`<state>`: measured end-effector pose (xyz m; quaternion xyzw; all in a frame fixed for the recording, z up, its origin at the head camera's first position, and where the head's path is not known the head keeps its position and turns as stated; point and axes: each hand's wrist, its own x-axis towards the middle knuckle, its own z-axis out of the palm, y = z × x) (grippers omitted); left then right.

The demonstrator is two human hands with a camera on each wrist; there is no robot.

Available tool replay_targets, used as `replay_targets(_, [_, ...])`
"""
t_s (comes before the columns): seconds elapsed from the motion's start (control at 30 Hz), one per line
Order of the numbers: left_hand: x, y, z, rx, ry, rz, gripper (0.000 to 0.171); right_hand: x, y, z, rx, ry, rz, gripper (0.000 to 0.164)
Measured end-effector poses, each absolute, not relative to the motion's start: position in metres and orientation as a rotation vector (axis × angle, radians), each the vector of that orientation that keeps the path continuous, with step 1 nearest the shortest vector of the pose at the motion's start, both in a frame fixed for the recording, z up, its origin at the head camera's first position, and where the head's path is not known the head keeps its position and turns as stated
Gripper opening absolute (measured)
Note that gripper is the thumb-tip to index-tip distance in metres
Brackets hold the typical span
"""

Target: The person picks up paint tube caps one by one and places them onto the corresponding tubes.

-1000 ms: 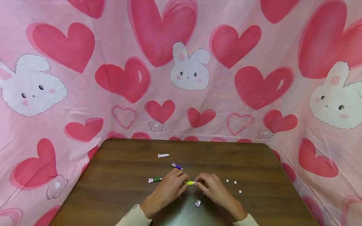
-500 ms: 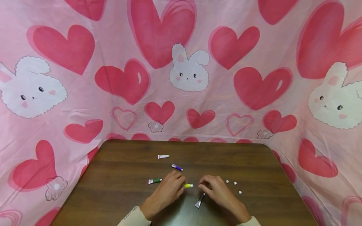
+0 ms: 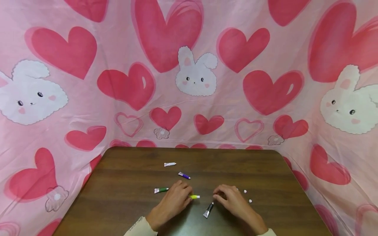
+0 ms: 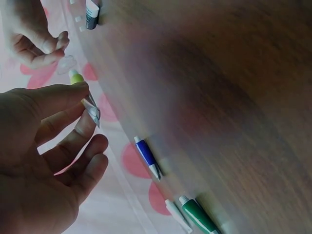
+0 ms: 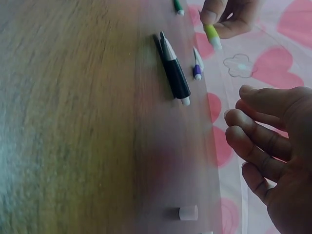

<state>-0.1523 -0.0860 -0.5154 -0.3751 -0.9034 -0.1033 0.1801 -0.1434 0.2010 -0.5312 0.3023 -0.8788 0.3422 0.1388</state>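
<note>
My left hand [image 3: 175,198] pinches a small yellow paint tube [image 3: 195,197] between thumb and fingers, its white end pointing right. The tube's crimped silver tail [image 4: 92,111] shows in the left wrist view. Apart from it on the right, my right hand [image 3: 233,200] hovers with loosely bent fingers; nothing shows between them in the right wrist view. A black paint tube [image 3: 208,210] lies on the table between the hands, nearer the right one. Left of my left hand lies a green paint tube [image 3: 161,190].
A purple paint tube [image 3: 184,175] and a white paint tube [image 3: 170,164] lie farther back on the brown table [image 3: 236,164]. Small white caps [image 3: 250,201] sit right of my right hand, one partly hidden by it. A pink heart-and-rabbit cloth [image 3: 133,124] surrounds the table.
My right hand has let go of the yellow tube's white end and moved right, away from it. My left hand still holds the tube and has shifted slightly left and nearer.
</note>
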Motion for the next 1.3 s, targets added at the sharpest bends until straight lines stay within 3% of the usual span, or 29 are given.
replay_targets(0.27, [-0.152,-0.086,-0.521,-1.056,-2.534,-0.309,0.020,-0.145,0.207,-0.536,0.852,-2.507,0.942,0.011])
replay_targets(0.53, [-0.168,-0.095,-0.560,-1.136,-2.423,-0.361,0.019,-0.143,0.219,-0.538,0.819,-2.519,0.957,0.017])
replay_targets(0.83, [-0.148,-0.088,-0.523,-1.059,-2.621,-0.325,0.021,-0.142,0.235,-0.545,0.773,-2.509,0.939,0.022])
replay_targets(1.3, [-0.146,-0.085,-0.525,-1.067,-2.653,-0.291,0.022,-0.138,0.249,-0.545,0.683,-2.575,0.832,0.027])
